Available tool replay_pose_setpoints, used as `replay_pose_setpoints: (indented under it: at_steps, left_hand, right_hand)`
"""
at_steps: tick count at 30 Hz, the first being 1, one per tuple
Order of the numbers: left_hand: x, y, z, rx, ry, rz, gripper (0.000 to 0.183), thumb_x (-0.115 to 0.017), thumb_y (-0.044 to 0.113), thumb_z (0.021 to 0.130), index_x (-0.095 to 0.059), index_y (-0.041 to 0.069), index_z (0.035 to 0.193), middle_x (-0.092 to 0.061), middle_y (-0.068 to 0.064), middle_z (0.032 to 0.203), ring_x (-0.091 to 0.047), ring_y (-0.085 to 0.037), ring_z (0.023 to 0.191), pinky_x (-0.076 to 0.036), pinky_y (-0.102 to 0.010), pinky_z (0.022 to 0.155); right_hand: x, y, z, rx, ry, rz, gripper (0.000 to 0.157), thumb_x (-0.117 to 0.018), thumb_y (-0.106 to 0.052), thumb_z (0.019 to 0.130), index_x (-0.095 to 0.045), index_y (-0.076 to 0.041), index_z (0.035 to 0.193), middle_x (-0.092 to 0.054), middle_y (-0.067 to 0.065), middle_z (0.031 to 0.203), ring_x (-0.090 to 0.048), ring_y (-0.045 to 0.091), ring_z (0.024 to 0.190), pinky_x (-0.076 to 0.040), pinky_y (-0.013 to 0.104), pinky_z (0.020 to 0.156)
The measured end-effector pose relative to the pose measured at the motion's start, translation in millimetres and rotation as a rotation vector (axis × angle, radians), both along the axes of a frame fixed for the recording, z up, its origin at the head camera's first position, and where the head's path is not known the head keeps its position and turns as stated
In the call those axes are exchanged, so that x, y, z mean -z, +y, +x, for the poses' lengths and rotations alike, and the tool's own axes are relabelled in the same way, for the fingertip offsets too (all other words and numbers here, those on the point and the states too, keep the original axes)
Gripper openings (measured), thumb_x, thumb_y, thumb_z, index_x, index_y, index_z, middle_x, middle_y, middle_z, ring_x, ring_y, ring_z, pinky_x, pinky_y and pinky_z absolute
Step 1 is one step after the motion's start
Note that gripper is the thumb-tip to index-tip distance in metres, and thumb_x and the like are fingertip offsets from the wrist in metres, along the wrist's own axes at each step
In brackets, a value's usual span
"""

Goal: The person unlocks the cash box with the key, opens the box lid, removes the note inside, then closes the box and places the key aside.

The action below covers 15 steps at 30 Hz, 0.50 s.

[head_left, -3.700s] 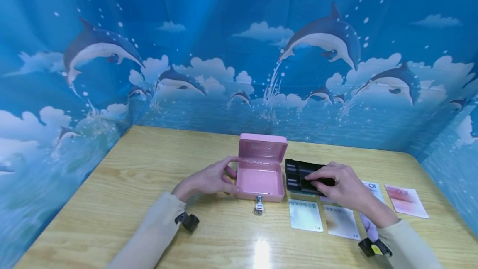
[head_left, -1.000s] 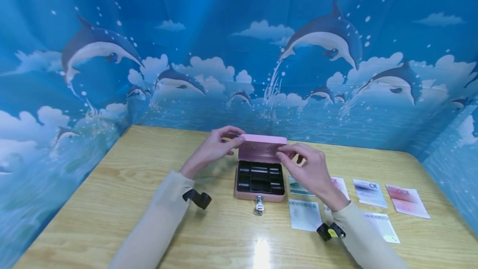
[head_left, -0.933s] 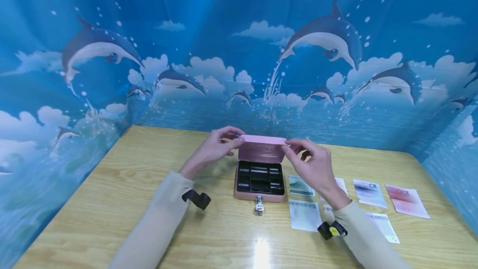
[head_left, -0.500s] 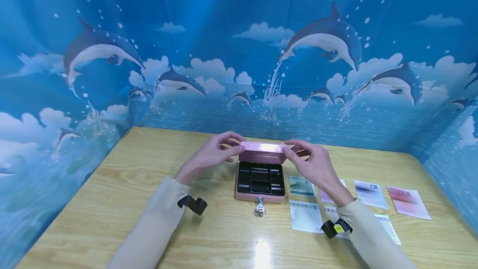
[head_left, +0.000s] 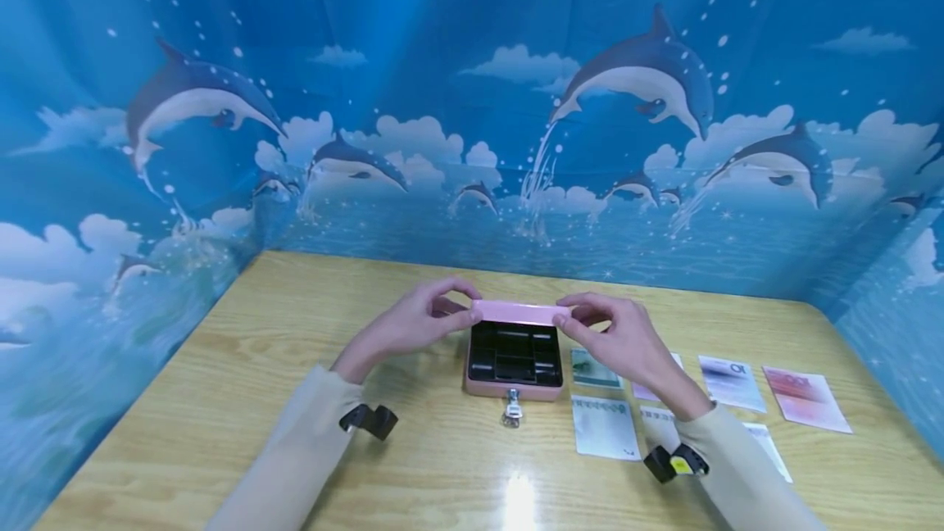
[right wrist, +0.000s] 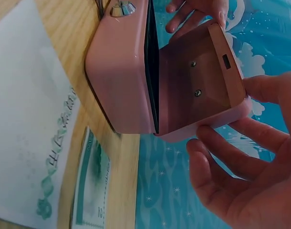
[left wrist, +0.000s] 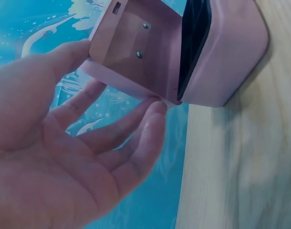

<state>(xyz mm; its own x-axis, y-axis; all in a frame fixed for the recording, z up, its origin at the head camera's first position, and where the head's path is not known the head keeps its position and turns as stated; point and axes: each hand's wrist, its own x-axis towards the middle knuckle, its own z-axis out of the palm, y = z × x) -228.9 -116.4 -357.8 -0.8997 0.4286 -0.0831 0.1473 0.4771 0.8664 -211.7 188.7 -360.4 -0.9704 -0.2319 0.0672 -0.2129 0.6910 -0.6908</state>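
Observation:
A pink metal cash box [head_left: 514, 391] stands on the table with its lid [head_left: 519, 313] tilted partway down over it. Inside sits a black compartment tray [head_left: 514, 355], its visible compartments bare. My left hand [head_left: 416, 322] pinches the lid's left corner between thumb and fingers, while my right hand [head_left: 615, 338] pinches the right corner. In the left wrist view, the left thumb lies at the lid's front edge and the fingers touch its side. The right wrist view shows the lid's inner face with a slot and two screws. Keys [head_left: 512, 415] hang from the front lock [head_left: 513, 396].
Several banknotes lie right of the box, among them a green one [head_left: 596, 369], a pale one [head_left: 606, 428], a bluish one [head_left: 732, 383] and a red one [head_left: 807, 400]. The right forearm passes over some. A blue dolphin curtain [head_left: 472, 146] borders the wooden table [head_left: 295, 310].
The black tray, earlier on the table under my right hand, is now in the box. Both hands have taken hold of the lid, which has swung forward and down from upright.

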Motion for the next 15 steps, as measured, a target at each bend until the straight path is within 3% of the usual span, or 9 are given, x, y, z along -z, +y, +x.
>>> replay_pose_setpoints:
  at_steps: [7, 15]
  left_hand:
    - [0.8, -1.6, 8.6, 0.031, 0.041, -0.014, 0.035, -0.07, 0.033, 0.097, -0.063, 0.024, 0.13, -0.065, -0.007, 0.138, -0.064, -0.028, 0.126, -0.053, -0.051, 0.107]
    - [6.4, -3.3, 14.4, 0.057, 0.048, -0.022, 0.037, -0.071, 0.033, 0.096, -0.063, 0.023, 0.131, -0.063, -0.01, 0.141, -0.063, -0.031, 0.124, -0.059, -0.046, 0.099]
  right_hand:
    - [3.4, 0.0, 8.4, -0.026, 0.015, -0.007, 0.038, -0.07, -0.048, 0.095, -0.072, -0.022, 0.123, -0.076, 0.002, 0.105, -0.07, 0.02, 0.093, -0.057, 0.032, 0.069]
    - [8.4, 0.2, 14.8, -0.046, 0.032, -0.003, 0.035, -0.074, -0.04, 0.094, -0.073, -0.02, 0.122, -0.076, 0.002, 0.113, -0.071, 0.02, 0.104, -0.061, 0.024, 0.074]
